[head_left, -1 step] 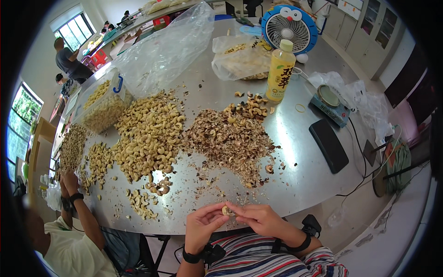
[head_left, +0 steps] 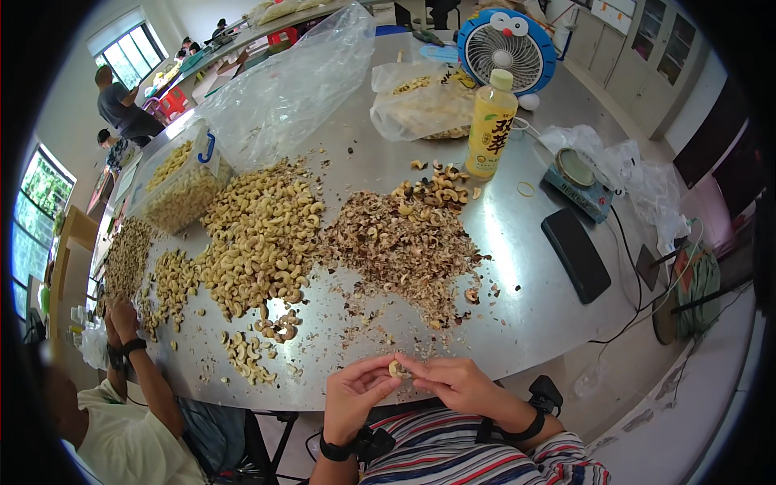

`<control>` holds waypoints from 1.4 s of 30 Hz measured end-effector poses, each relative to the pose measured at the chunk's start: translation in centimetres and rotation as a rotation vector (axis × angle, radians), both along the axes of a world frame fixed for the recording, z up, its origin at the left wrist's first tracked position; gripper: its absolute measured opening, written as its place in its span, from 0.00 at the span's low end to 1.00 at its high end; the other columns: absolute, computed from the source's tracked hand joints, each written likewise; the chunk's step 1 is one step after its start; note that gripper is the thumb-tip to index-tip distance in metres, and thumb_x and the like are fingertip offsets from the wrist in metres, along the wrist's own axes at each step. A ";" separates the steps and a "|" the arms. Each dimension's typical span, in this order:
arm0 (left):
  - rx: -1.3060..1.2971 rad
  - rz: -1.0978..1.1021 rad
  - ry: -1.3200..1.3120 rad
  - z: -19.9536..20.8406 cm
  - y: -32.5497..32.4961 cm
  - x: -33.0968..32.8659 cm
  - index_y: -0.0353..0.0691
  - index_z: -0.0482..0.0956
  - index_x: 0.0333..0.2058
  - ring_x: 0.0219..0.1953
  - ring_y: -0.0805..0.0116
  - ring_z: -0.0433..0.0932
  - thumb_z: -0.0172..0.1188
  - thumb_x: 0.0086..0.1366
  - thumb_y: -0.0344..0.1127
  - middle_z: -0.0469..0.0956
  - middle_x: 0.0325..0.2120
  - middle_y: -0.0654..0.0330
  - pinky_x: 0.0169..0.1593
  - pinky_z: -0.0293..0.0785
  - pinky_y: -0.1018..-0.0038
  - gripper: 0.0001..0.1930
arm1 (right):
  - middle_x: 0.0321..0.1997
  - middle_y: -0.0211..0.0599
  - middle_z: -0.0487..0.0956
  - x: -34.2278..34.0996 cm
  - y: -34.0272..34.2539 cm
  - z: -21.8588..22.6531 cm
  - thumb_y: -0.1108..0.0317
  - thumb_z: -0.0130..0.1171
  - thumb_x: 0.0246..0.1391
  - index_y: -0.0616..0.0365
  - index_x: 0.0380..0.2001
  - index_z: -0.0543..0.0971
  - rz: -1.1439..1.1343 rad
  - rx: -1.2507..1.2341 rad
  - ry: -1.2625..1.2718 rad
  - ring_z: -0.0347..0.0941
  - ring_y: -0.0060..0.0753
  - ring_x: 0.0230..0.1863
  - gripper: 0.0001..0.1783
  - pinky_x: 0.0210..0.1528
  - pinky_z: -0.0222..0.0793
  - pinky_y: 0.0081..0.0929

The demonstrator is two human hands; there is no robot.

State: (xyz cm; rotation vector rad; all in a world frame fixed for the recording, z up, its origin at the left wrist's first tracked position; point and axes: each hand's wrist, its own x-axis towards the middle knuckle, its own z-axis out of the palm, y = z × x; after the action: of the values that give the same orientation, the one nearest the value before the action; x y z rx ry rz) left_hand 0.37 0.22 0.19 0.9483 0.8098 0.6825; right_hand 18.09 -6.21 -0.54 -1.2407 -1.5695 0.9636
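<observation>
A pale cashew nut (head_left: 396, 369) is pinched between my two hands at the table's near edge. My left hand (head_left: 354, 396) is closed, gripping it with thumb and fingertips. From the other side, my right hand (head_left: 454, 383) is closed too, its thumb and forefinger pressed against the same nut. Beyond my hands lies a heap of brown skin flakes (head_left: 404, 242), with some unpeeled, darker cashews (head_left: 440, 187) at its far side. Left of it spreads a large pile of cashews (head_left: 259, 234). A small group of nuts (head_left: 246, 357) lies nearer me.
A clear tub of cashews (head_left: 182, 190), plastic bags (head_left: 295, 89), a yellow bottle (head_left: 490, 129) and a blue fan (head_left: 508, 52) stand farther back. On the right are a black phone (head_left: 575, 255) and a small scale (head_left: 578, 182). A co-worker's hands (head_left: 121, 322) work at the left.
</observation>
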 end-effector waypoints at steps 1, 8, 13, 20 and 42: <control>-0.010 0.001 0.003 0.0 0.0 0.0 0.26 0.71 0.43 0.39 0.70 0.75 0.59 0.51 0.17 0.74 0.37 0.54 0.43 0.74 0.80 0.18 | 0.24 0.43 0.73 0.0 0.0 0.0 0.76 0.54 0.49 0.50 0.54 0.67 -0.002 -0.011 -0.019 0.70 0.38 0.23 0.27 0.30 0.68 0.25; -0.022 0.005 0.010 0.1 0.0 0.0 0.25 0.71 0.43 0.38 0.71 0.76 0.59 0.51 0.17 0.75 0.36 0.54 0.42 0.75 0.80 0.18 | 0.26 0.41 0.75 0.0 0.0 0.3 0.81 0.54 0.45 0.50 0.54 0.68 -0.002 -0.010 -0.090 0.72 0.34 0.25 0.30 0.31 0.70 0.23; -0.021 -0.006 -0.009 0.4 0.0 0.1 0.25 0.71 0.44 0.38 0.70 0.76 0.59 0.52 0.17 0.76 0.36 0.52 0.42 0.74 0.80 0.18 | 0.23 0.40 0.70 -0.2 -0.1 -0.3 0.75 0.54 0.48 0.48 0.55 0.67 -0.034 0.095 -0.085 0.68 0.40 0.22 0.28 0.26 0.66 0.29; -0.035 -0.006 -0.032 0.4 0.0 0.0 0.25 0.71 0.44 0.39 0.69 0.76 0.59 0.52 0.17 0.76 0.37 0.51 0.43 0.74 0.79 0.18 | 0.27 0.38 0.74 -0.1 -0.2 0.1 0.85 0.50 0.42 0.49 0.53 0.69 -0.030 0.065 -0.222 0.73 0.32 0.26 0.32 0.31 0.72 0.25; -0.041 0.039 -0.054 -0.4 -0.1 0.0 0.24 0.71 0.43 0.37 0.69 0.76 0.59 0.51 0.16 0.76 0.34 0.51 0.41 0.75 0.79 0.19 | 0.26 0.38 0.73 -0.4 -0.1 -0.7 0.79 0.50 0.47 0.47 0.54 0.68 -0.112 0.045 -0.047 0.71 0.37 0.26 0.29 0.28 0.68 0.28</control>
State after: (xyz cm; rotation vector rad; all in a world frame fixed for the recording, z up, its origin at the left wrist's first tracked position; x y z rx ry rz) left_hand 0.33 0.16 -0.19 0.8757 0.7931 0.7196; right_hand 17.71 -6.28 -1.27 -1.3138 -1.5324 0.8293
